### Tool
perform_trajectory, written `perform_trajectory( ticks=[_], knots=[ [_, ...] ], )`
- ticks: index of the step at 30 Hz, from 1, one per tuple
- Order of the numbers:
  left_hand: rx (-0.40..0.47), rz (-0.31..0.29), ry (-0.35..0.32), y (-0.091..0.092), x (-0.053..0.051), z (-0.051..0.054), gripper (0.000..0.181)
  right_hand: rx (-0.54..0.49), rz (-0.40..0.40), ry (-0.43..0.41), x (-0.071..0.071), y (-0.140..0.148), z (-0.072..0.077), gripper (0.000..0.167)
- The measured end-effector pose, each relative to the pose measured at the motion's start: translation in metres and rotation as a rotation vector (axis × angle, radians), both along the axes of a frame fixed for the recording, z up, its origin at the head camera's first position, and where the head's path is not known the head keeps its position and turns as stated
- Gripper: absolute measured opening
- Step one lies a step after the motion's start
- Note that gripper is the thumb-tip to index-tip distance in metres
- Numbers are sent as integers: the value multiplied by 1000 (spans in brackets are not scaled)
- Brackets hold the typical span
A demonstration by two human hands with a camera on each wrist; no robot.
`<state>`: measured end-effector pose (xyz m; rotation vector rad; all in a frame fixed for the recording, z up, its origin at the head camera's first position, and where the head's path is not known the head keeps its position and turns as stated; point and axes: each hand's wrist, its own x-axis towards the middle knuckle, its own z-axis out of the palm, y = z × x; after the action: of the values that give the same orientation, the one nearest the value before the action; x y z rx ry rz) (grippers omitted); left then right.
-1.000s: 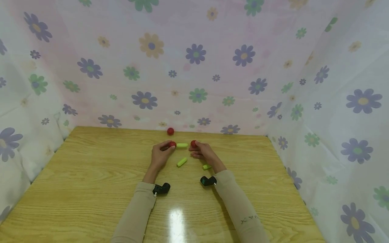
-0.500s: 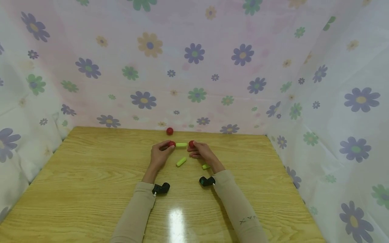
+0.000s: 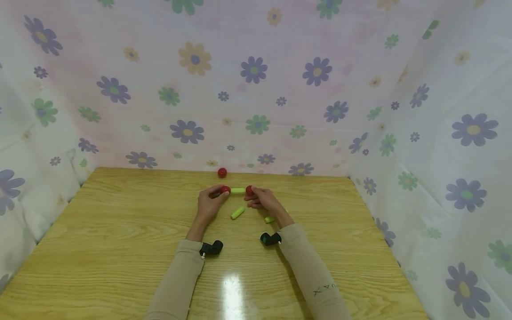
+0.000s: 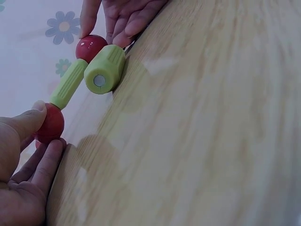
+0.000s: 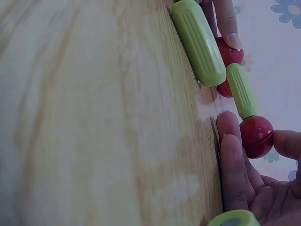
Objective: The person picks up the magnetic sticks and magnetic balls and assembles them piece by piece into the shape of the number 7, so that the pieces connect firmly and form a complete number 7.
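Green grooved rod: we see the middle rod (image 3: pixel 238 190) lying crosswise between the two hands, near the table's far side, with a red ball at each end; we cannot tell whether it rests on the wood.
Left hand: this hand (image 3: pixel 209 204) pinches the left red ball (image 3: pixel 226 190) between thumb and fingers, the ball meeting the rod's left end.
Right hand: this hand (image 3: pixel 267 202) pinches the right red ball (image 3: pixel 250 190) between thumb and finger, its other fingers stretched low beside the wood.
Closed gap: a second ago we could see bare table between the right ball and the rod; the right hand has since come leftward, and the ball now appears to touch the rod's end.
Joined row: we judge that ball, rod and ball now make one line, though whether the new joint holds unaided we cannot tell.
Loose rods: the front green rod (image 3: pixel 238 213) lies slantwise nearer us, a pale disc set in its end; another green rod (image 3: pixel 270 220) lies partly hidden by the right wrist.
Spare ball: the third red ball (image 3: pixel 222 172) sits untouched by the table's far edge, where it was.
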<state>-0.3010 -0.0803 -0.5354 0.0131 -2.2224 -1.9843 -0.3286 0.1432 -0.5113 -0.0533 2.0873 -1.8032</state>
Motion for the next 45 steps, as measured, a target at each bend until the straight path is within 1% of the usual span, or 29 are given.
perform_trajectory(
  ticks=[9, 14, 23, 31, 35, 41, 45],
  knots=[
    [17, -2, -6, 0, 1, 1, 37, 12, -12, 3, 1, -2, 1, 48],
    [29, -2, -10, 1, 1, 2, 37, 0, -12, 4, 1, -1, 0, 48],
    [45, -9, -15, 2, 2, 1, 39, -12, -35, -7, 2, -1, 1, 48],
    [49, 2, -22, 2, 1, 0, 40, -38, -41, 8, 4, -1, 1, 46],
    [44, 6, -19, 2, 0, -1, 40, -32, -39, 25, 6, -1, 1, 45],
    [32, 23, -38, 4, 1, 1, 39, -23, -56, 15, 5, -2, 0, 43],
    [29, 28, -31, 4, 1, 2, 39, -19, -62, 17, 5, -2, 0, 43]
  ],
)
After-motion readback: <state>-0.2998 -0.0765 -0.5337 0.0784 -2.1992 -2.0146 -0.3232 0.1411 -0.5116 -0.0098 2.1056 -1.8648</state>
